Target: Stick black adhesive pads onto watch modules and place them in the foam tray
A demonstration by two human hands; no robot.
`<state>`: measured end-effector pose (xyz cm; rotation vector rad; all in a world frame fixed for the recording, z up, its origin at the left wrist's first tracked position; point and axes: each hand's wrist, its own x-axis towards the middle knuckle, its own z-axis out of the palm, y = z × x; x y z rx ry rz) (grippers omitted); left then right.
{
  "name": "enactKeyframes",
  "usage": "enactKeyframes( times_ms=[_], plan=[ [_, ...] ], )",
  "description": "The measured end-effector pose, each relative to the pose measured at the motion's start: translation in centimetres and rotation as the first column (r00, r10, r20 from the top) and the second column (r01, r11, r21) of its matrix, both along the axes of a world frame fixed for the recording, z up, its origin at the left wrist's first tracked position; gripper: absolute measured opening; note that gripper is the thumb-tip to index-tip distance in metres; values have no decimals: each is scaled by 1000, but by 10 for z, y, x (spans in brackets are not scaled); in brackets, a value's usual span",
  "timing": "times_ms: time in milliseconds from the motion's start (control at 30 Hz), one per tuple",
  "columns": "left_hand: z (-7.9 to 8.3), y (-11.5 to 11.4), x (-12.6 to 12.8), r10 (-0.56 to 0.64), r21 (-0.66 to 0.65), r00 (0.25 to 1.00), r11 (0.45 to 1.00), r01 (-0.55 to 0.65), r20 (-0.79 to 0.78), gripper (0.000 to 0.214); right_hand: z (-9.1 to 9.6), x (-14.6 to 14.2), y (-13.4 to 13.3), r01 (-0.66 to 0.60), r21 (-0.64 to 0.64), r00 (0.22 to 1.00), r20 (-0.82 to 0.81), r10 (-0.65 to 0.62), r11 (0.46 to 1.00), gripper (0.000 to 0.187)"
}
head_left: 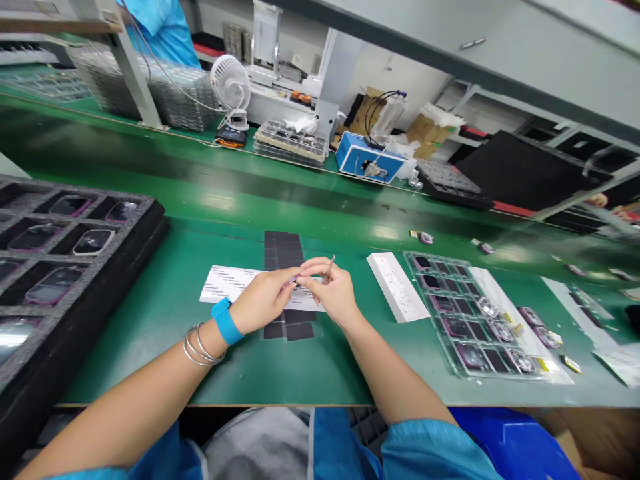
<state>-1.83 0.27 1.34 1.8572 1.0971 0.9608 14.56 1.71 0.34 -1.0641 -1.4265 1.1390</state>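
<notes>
My left hand (pixel 267 293), with a blue band and silver bangles on the wrist, is closed on a small purple-edged watch case (pixel 294 282), mostly hidden by the fingers. My right hand (pixel 336 297) meets it there, its fingers pinched at the case. From between the right fingers sticks up the tip of a thin tool (pixel 332 261), like tweezers; the rest of it is covered. Beneath both hands lie a white printed sheet (pixel 225 283) and a strip of black rectangular films (pixel 283 248).
A black foam tray (pixel 157 213) of watch cases stands at left. To the right are a white block (pixel 397 287) with small specks on top and a clear plastic tray (pixel 453 360) of watch parts. Behind are a fan (pixel 230 83), a blue box (pixel 370 159) and a person in blue (pixel 165 30).
</notes>
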Motion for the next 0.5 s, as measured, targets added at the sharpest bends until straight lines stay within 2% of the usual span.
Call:
enactKeyframes(
  times_ms=[100,167,233,333,500],
  plan=[
    [1,0,3,20,-197,981,980,19,195,34,5,3,2,-39,-77,996,-82,33,996,21],
    [3,0,4,21,-369,927,920,129,375,40,10,6,3,-99,-170,985,-159,72,981,23],
    [6,0,3,34,-487,850,831,268,526,43,15,9,3,-134,-255,975,-205,82,958,26],
    [10,0,0,103,-570,771,735,367,629,40,19,9,2,-131,-295,972,-225,65,946,28],
    [12,3,-4,200,-622,703,664,415,682,35,17,6,0,-133,-298,970,-235,63,945,27]
  ],
)
